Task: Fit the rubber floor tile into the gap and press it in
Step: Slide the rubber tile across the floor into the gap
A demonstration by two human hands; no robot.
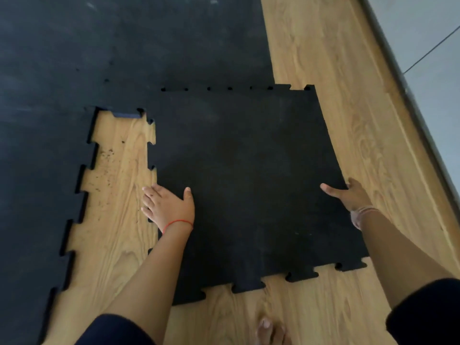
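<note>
A loose black rubber tile (pixel 249 175) with puzzle-tooth edges lies on the wooden floor, its far edge overlapping the laid black mat (pixel 124 53). It sits shifted right, so a strip of bare wood gap (pixel 119 170) shows between its left edge and the toothed mat on the left. My left hand (pixel 166 207) grips the tile's left edge, thumb on top and fingers over the side. On the tile's right edge my right hand (pixel 348 194) holds on, thumb on top and fingers curled beneath.
Laid black mat covers the floor at the left and far side. Wooden floor (pixel 348 95) runs along the right to a metal threshold strip (pixel 408 100) and grey tiles beyond. My bare foot (pixel 271 331) stands near the tile's front edge.
</note>
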